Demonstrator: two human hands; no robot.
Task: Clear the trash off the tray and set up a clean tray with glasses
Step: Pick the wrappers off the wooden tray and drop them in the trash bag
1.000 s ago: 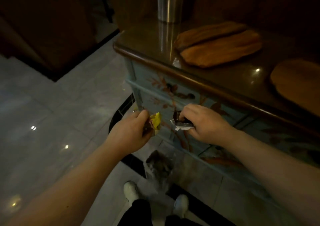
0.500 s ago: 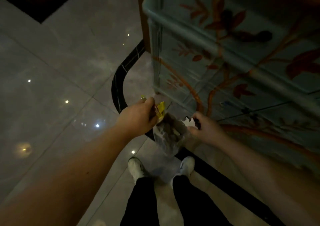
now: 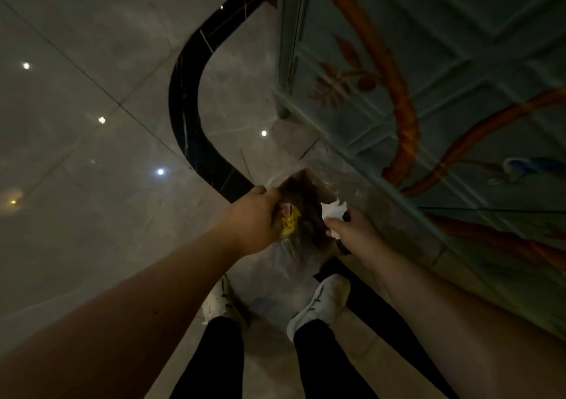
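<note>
A clear plastic trash bag [image 3: 301, 202] with dark contents stands on the floor just ahead of my feet. My left hand [image 3: 255, 219] is closed on a yellow wrapper [image 3: 289, 221] and touches the left rim of the bag's mouth. My right hand [image 3: 352, 233] grips a crumpled white wrapper [image 3: 333, 212] with something dark at the bag's right rim. Both hands are over the bag's opening. The trays and glasses are out of view.
A pale blue cabinet [image 3: 428, 92] painted with orange branches rises close on the right. Glossy grey floor tiles [image 3: 92, 123] with a curved black inlay band [image 3: 190, 117] spread to the left. My white shoes [image 3: 318, 303] stand below the bag.
The view has tipped from the cabinet top with its wooden trays down to the floor. Both hands have dropped with their wrappers to the mouth of the trash bag.
</note>
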